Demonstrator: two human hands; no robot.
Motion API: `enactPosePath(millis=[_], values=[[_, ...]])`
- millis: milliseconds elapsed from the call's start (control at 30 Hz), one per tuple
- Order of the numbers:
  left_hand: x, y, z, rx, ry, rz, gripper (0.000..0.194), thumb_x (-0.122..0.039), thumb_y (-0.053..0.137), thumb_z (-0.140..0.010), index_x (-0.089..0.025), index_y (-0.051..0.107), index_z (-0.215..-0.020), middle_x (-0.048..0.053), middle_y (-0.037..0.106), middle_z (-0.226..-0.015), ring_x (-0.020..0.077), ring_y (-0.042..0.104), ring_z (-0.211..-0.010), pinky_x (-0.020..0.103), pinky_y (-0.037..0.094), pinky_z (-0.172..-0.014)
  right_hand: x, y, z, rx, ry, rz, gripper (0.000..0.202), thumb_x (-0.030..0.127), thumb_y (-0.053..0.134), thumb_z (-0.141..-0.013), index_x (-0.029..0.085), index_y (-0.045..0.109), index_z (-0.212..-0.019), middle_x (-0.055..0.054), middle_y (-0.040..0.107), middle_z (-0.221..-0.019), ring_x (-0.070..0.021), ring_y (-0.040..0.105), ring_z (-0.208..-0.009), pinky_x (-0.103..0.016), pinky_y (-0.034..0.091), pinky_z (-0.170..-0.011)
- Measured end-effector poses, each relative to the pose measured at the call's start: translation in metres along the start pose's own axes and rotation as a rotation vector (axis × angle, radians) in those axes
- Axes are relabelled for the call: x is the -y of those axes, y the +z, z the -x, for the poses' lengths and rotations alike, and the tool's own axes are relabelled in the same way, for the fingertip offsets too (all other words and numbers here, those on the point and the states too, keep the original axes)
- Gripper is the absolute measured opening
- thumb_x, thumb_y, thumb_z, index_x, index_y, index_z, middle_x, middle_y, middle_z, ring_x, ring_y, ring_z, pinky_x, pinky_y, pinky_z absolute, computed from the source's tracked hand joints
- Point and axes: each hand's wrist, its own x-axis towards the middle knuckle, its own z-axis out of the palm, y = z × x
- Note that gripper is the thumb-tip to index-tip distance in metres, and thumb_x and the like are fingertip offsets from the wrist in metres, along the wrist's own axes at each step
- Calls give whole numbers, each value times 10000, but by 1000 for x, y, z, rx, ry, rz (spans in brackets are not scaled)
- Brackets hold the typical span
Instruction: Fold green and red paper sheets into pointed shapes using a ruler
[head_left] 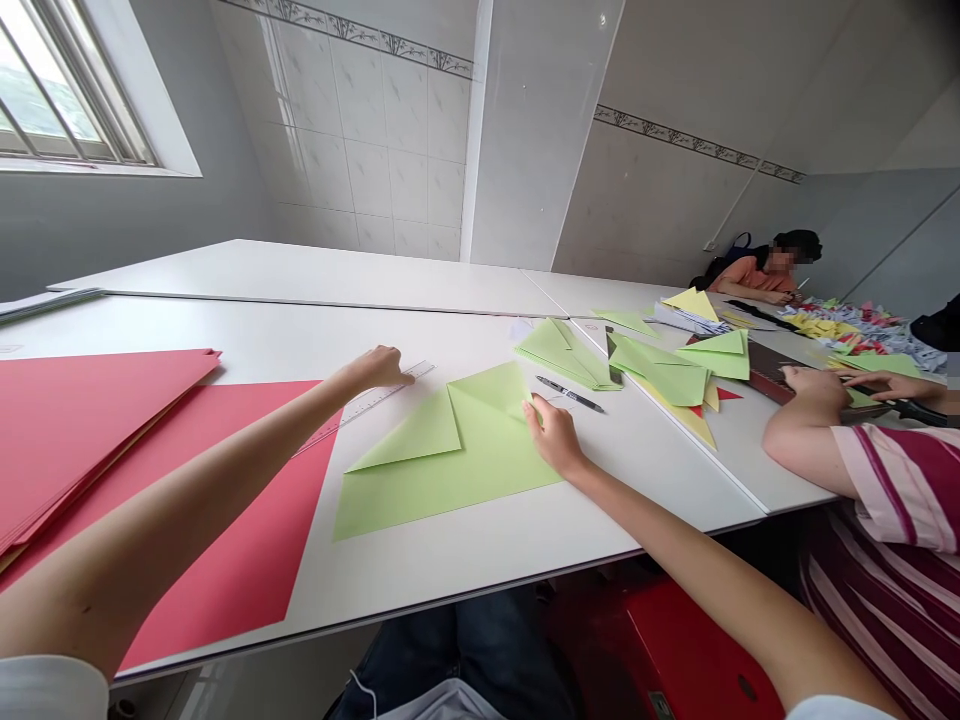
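Observation:
A light green sheet of paper lies on the white table, its upper left part folded over into a triangular flap. My right hand pinches its right edge between thumb and fingers. Beyond the sheet's left side, my left hand has its fingers closed on a clear plastic ruler near the far end. The ruler lies slanted, its near end over a red sheet. A black pen rests just past my right hand.
A stack of red paper is at the left. Folded green papers lie beyond the pen. At the right, a co-worker in a striped shirt handles scissors. Another person sits farther back near a pile of paper scraps.

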Motion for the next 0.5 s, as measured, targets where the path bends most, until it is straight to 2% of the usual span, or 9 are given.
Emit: enactPosePath(millis=[167, 367, 500], values=[[3, 2, 14, -54, 45, -27, 369, -415, 595, -939, -166, 579, -1211, 90, 599, -1210, 217, 612, -1054, 426, 542, -893, 0, 0, 0, -3, -2, -2, 328, 422, 289, -965, 232, 439, -744, 53, 343, -519, -136, 308, -463, -263, 274, -525], [8, 21, 31, -125, 92, -68, 383, -425, 588, -940, -163, 574, -1220, 103, 583, -1247, 235, 590, -1106, 455, 524, -927, 0, -2, 1, -1, 7, -6, 328, 428, 298, -966, 231, 448, -751, 54, 335, -523, -139, 303, -473, -262, 286, -533], [5, 29, 32, -161, 113, -76, 368, -413, 586, -943, -166, 577, -1216, 98, 588, -1240, 224, 597, -1090, 447, 527, -924, 0, -2, 1, 3, 12, -5, 326, 413, 300, -973, 225, 478, -776, 45, 370, -531, -142, 324, -479, -260, 295, -537]])
